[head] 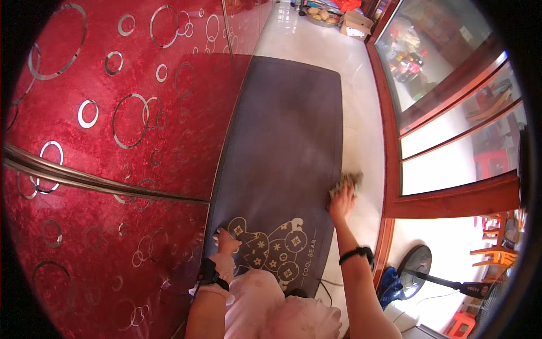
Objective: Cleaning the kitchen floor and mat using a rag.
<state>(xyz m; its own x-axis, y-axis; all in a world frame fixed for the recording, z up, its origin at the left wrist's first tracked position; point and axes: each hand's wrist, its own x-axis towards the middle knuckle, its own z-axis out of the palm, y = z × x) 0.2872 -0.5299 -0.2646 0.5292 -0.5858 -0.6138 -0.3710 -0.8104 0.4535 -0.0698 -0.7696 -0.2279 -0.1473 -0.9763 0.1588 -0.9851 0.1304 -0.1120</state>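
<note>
A long dark grey floor mat lies before me, with a patterned bear print and some writing at its near end. My right hand is at the mat's right edge, pressing a crumpled, blurred cloth that lies partly over the pale tiled floor. On the left, my left hand rests on the mat beside the bear print. It holds nothing that I can see, and its thumb is apart from its fingers. My knees, in light pink clothing, are at the mat's near end.
Glossy red cabinet doors line the left side. To the right stand a wood-framed glass door and a fan's round base. At the far end are a bowl of round brownish items and an open cardboard box.
</note>
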